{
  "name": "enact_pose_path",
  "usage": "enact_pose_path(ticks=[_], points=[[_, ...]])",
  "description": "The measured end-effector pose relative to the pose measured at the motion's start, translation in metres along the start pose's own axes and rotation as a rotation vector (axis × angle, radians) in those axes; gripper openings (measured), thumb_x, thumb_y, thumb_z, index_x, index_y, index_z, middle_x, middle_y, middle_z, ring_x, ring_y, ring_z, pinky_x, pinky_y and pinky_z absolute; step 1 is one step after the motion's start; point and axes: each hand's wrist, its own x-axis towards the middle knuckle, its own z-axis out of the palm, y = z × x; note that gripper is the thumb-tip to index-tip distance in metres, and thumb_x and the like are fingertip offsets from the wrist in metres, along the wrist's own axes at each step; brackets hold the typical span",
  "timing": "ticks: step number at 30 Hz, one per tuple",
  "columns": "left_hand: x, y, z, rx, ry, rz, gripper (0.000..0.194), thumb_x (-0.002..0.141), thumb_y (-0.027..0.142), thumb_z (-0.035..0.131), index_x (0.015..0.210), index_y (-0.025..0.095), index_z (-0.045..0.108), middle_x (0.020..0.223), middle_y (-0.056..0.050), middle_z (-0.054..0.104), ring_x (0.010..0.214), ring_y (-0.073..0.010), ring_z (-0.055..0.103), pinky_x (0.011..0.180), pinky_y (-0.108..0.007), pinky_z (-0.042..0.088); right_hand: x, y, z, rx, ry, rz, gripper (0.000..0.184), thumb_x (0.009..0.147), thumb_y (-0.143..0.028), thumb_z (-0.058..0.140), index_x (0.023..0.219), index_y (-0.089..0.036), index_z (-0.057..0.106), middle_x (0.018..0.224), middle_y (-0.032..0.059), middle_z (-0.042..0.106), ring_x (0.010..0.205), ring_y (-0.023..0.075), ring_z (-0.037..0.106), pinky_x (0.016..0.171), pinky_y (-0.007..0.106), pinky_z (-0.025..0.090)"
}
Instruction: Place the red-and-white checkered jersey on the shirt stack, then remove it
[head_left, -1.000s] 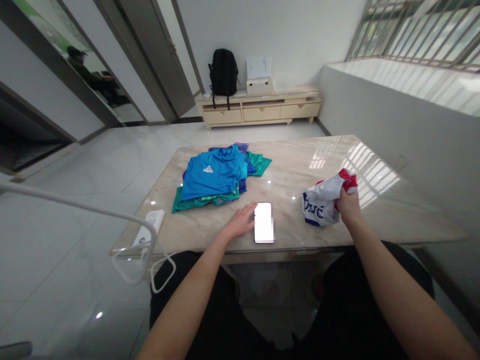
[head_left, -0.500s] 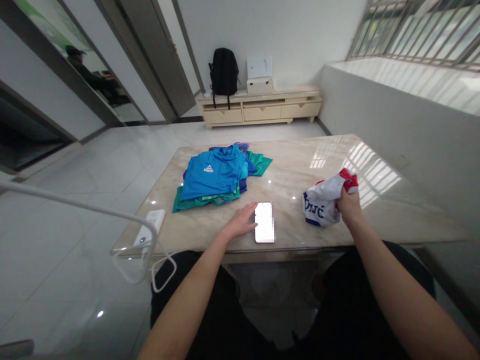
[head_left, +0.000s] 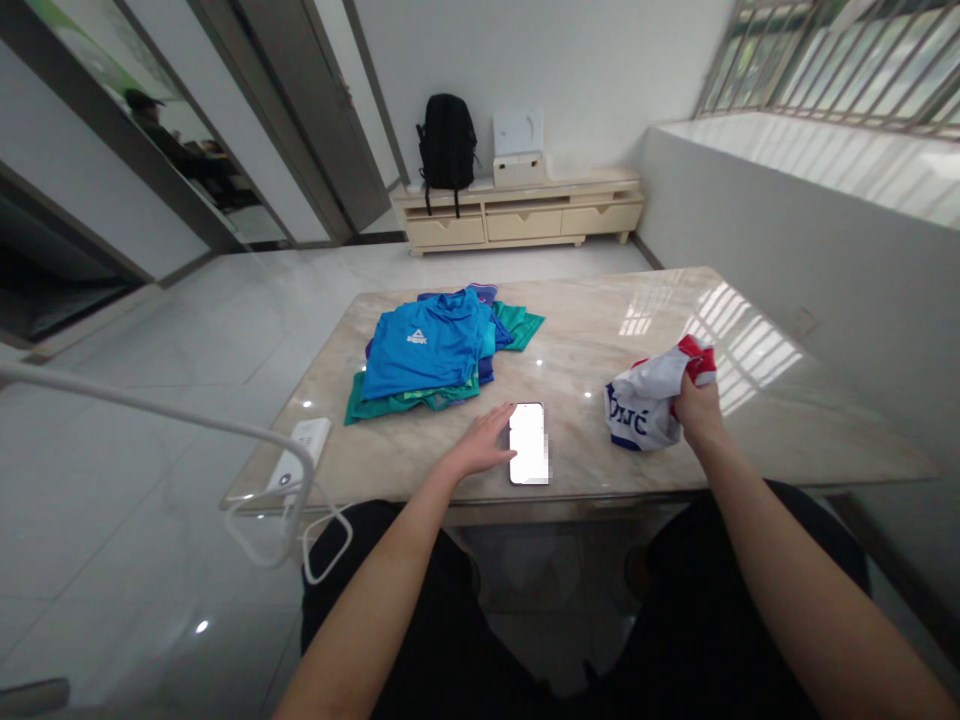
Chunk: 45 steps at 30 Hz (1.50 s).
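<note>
**Gripping a bunched garment while steadying a phone**

Resting flat at centre frame, the left hand (head_left: 480,447) lies unclenched on the marble table (head_left: 600,330), fingertips touching the left edge of a lit smartphone (head_left: 528,443), apparently to operate or steady it. At right of centre, the right hand (head_left: 697,408) is clenched on a crumpled white, red and blue jersey (head_left: 645,400), whose lower part rests on the tabletop. A stack of folded blue and green shirts (head_left: 431,355) lies well apart, upper left of the phone, leaving working space before the person.

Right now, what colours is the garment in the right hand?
White with red trim and blue lettering, bunched in the right hand; head view.
</note>
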Motion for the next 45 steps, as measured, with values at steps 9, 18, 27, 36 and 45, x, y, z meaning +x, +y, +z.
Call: enact_pose_path(ticks=[9, 18, 27, 36, 45], points=[[-0.001, 0.001, -0.001, 0.012, -0.021, 0.008, 0.105, 0.078, 0.042, 0.083, 0.165, 0.024, 0.026, 0.171, -0.015, 0.025, 0.159, -0.0355, 0.023, 0.128, -0.058, 0.019, 0.001, 0.002, -0.001, -0.020, 0.004, -0.012, 0.036, 0.080, -0.052, 0.071, 0.095, -0.019, 0.066, 0.085, 0.0032, 0.068, 0.078, 0.0213, 0.065, 0.068, 0.034, 0.054], [-0.003, 0.004, -0.003, 0.038, -0.035, 0.008, 0.106, 0.079, 0.043, 0.082, 0.166, 0.023, 0.024, 0.172, -0.015, 0.023, 0.159, -0.0344, 0.020, 0.129, -0.054, 0.018, 0.002, 0.007, -0.003, -0.054, 0.041, 0.028, 0.035, 0.080, -0.052, 0.071, 0.092, -0.019, 0.066, 0.080, 0.0016, 0.066, 0.072, 0.0191, 0.062, 0.063, 0.030, 0.050], [-0.002, 0.003, -0.003, 0.047, -0.049, 0.009, 0.112, 0.076, 0.046, 0.084, 0.166, 0.025, 0.022, 0.172, -0.015, 0.022, 0.159, -0.0363, 0.020, 0.128, -0.056, 0.017, 0.003, 0.008, -0.003, -0.037, 0.039, 0.025, 0.036, 0.079, -0.053, 0.071, 0.091, -0.020, 0.065, 0.079, 0.0013, 0.065, 0.070, 0.0190, 0.062, 0.061, 0.031, 0.052], [-0.003, 0.002, -0.003, 0.025, -0.027, 0.014, 0.104, 0.079, 0.046, 0.081, 0.165, 0.025, 0.027, 0.172, -0.015, 0.024, 0.159, -0.0359, 0.022, 0.128, -0.057, 0.017, 0.004, 0.009, -0.004, -0.041, 0.030, 0.013, 0.035, 0.080, -0.051, 0.070, 0.094, -0.020, 0.065, 0.080, 0.0012, 0.065, 0.075, 0.0201, 0.063, 0.065, 0.031, 0.053], [0.001, -0.005, 0.002, -0.016, 0.033, 0.043, 0.088, 0.086, 0.034, 0.073, 0.163, 0.023, 0.032, 0.170, -0.013, 0.031, 0.157, -0.0323, 0.029, 0.128, -0.052, 0.024, 0.005, 0.010, -0.002, -0.021, 0.012, -0.003, 0.039, 0.080, -0.055, 0.071, 0.094, -0.020, 0.065, 0.081, 0.0013, 0.065, 0.077, 0.0203, 0.063, 0.066, 0.032, 0.054]])
